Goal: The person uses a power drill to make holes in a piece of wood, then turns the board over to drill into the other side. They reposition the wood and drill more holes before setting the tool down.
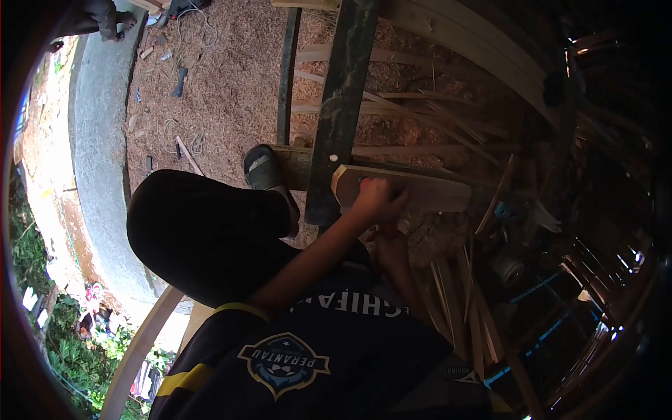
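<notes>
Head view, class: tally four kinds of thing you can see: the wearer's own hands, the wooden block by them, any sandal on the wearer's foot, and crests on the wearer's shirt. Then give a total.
Hands: 2 (left hand, right hand)
Wooden block: 1
Sandal: 1
Shirt crest: 1
Total: 5

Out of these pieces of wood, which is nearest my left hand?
The short, wide board with the pale, angled end beside the dark beam: your left hand overlaps it in view, while the thin strips lie farther off.
</notes>
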Motion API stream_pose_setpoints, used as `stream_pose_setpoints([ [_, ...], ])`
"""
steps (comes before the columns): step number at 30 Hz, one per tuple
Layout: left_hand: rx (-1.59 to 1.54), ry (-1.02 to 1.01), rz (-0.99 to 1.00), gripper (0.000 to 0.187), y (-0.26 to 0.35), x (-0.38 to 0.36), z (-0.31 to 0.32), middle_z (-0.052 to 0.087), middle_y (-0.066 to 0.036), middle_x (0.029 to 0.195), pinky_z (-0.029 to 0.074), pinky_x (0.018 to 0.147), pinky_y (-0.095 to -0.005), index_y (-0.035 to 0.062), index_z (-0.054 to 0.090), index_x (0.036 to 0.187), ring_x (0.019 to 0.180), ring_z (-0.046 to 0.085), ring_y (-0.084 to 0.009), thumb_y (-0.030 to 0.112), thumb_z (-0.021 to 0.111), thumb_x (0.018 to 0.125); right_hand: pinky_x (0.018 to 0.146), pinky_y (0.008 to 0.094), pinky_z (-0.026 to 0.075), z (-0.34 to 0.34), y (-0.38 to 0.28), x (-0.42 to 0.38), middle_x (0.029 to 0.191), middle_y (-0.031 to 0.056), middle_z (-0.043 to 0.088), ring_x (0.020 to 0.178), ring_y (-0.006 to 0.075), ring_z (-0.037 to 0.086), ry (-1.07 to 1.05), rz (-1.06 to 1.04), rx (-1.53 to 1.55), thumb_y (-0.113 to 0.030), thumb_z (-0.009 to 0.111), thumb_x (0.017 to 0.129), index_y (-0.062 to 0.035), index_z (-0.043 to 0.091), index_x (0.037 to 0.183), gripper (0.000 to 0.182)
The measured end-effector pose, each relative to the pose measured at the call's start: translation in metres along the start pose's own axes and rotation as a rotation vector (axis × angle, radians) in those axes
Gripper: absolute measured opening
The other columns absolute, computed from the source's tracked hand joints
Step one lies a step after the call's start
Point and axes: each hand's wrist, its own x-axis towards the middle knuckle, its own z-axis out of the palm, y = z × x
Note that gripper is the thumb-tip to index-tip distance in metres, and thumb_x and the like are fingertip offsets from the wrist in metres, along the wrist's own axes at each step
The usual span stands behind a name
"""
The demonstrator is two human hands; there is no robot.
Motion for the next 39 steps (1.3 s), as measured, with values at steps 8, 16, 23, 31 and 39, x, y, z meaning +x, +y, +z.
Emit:
stream_pose_setpoints([
  [8, -0.437, -0.058, -0.190, 0.048, -0.009, 0.003, -0.020, 0.077, -0.021, 0.092, 0.057, 0.085, -0.0402, -0.0024, 0.076, 0.104, 0.089, 0.075, -0.0371, 0.043, 0.062, 0.109, 0.054, 0.0358, 0.048, -0.006, 0.012, 0.005, 0.069, 0.0059, 0.065, 0.057, 0.0158, 0.065, 0.010, -0.043, -0.045, -0.022, 0.069, 0.089, -0.0023, 0.072, 0.100, 0.023],
  [16, 0.287, 0.555, -0.222, 0.022, -0.093, 0.006, -0.025, 0.068, -0.021, 0.118, 0.051, 0.096, -0.0510, 0.0009, 0.067, 0.110, 0.115, 0.064, -0.0422, 0.021, 0.061, 0.106, 0.065, 0.0416, 0.054, -0.010, 0.019, 0.010, 0.072, 0.0103, 0.070, 0.066, 0.0222, 0.072, -0.006, -0.168, -0.120, -0.027, 0.070, 0.087, -0.0009, 0.073, 0.095, 0.027],
  [23, 0.680, 0.658, -0.036, 0.036, -0.164, 0.014, 0.001, 0.056, -0.021, 0.152, 0.038, 0.123, -0.0546, 0.0054, 0.062, 0.135, 0.149, 0.048, -0.0435, 0.021, 0.065, 0.102, 0.062, 0.0409, 0.053, -0.007, 0.003, -0.003, 0.068, 0.0113, 0.066, 0.063, 0.0219, 0.071, -0.003, -0.137, -0.072, -0.025, 0.070, 0.088, 0.0014, 0.070, 0.096, 0.027],
  [31, 0.708, 0.629, -0.094, 0.045, -0.158, 0.013, 0.003, 0.049, -0.021, 0.162, 0.034, 0.126, -0.0552, 0.0096, 0.059, 0.146, 0.153, 0.044, -0.0426, 0.019, 0.061, 0.102, 0.068, 0.0423, 0.055, -0.007, 0.016, 0.002, 0.075, 0.0144, 0.070, 0.071, 0.0257, 0.074, 0.021, -0.188, -0.094, -0.026, 0.071, 0.089, 0.0016, 0.070, 0.098, 0.028],
  [39, 0.718, 0.628, -0.091, 0.046, -0.160, 0.013, 0.003, 0.048, -0.020, 0.163, 0.033, 0.127, -0.0547, 0.0096, 0.058, 0.147, 0.154, 0.043, -0.0408, 0.019, 0.060, 0.101, 0.069, 0.0414, 0.055, -0.014, 0.009, -0.015, 0.075, 0.0128, 0.070, 0.072, 0.0242, 0.073, 0.015, -0.132, -0.085, -0.025, 0.072, 0.090, 0.0011, 0.070, 0.100, 0.028],
])
